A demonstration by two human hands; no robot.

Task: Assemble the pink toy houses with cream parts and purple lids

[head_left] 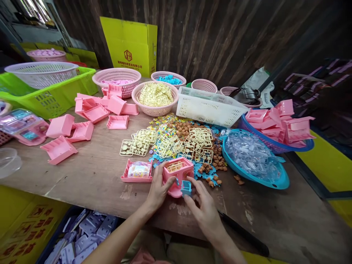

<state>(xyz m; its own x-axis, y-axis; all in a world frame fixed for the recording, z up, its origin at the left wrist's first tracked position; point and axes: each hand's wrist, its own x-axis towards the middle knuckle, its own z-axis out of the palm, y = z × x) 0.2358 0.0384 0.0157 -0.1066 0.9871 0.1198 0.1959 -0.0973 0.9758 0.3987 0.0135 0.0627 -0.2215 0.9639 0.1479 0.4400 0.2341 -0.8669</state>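
My left hand point(161, 185) grips a pink plastic toy casing point(180, 168) near the table's front edge. Inside the casing's open top lies a cream-coloured parts frame point(175, 167). Between the fingertips of my right hand point(200, 200) is a small blue plastic piece point(186, 188), held against the casing's front. Left of the casing sits a pink tray-like part point(125, 176) with a clear printed packet point(139, 169) in it. Just behind the casing are loose cream parts frames point(203, 138), brown figurines point(210, 169) and flat blue pieces point(202, 170).
Baskets stand along the back, including one of cream frames point(155, 110) and a white bin point(211, 108). Pink casings point(95, 113) lie at left. A blue basin point(284, 179) of clear parts is at right. A dark long-handled tool point(244, 233) lies by the front edge.
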